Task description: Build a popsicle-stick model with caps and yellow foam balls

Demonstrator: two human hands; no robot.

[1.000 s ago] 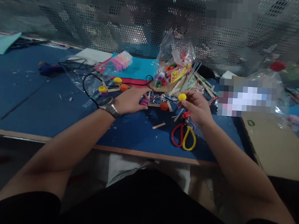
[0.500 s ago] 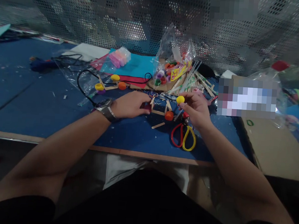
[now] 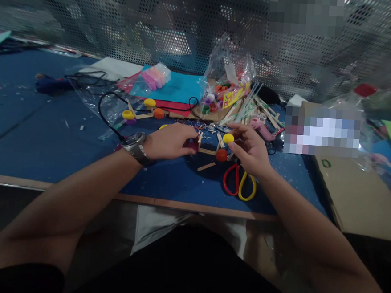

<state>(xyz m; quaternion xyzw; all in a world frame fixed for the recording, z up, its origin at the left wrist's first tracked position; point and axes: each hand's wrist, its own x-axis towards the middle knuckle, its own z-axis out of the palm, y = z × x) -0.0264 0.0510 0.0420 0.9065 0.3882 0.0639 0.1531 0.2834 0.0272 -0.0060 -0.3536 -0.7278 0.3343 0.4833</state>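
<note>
My left hand [image 3: 174, 141], with a watch on its wrist, closes at the left end of a small craft-stick frame [image 3: 207, 151]. Thumb and fingers pinch a dark reddish-purple cap [image 3: 192, 145] there. An orange cap [image 3: 221, 155] is on the frame's right end. In my right hand [image 3: 251, 149] a yellow cap [image 3: 228, 138] is held between thumb and fingers, just above the orange one. A loose craft stick [image 3: 206, 166] lies in front of the frame. Red-and-yellow-handled scissors [image 3: 239, 184] rest below my right hand, their blades partly hidden.
Another stick-and-cap assembly [image 3: 144, 115] stands behind my left hand beside a black cable [image 3: 99, 106]. Farther back are a plastic bag of coloured caps [image 3: 219, 92], blue paper [image 3: 183, 85], craft sticks [image 3: 267, 109] and a pink glue gun [image 3: 262, 130]. Cardboard [image 3: 356, 189] lies at right.
My right hand has moved left and slightly down with the yellow cap, bringing it over the frame's right end. My left hand stays at the frame's left end.
</note>
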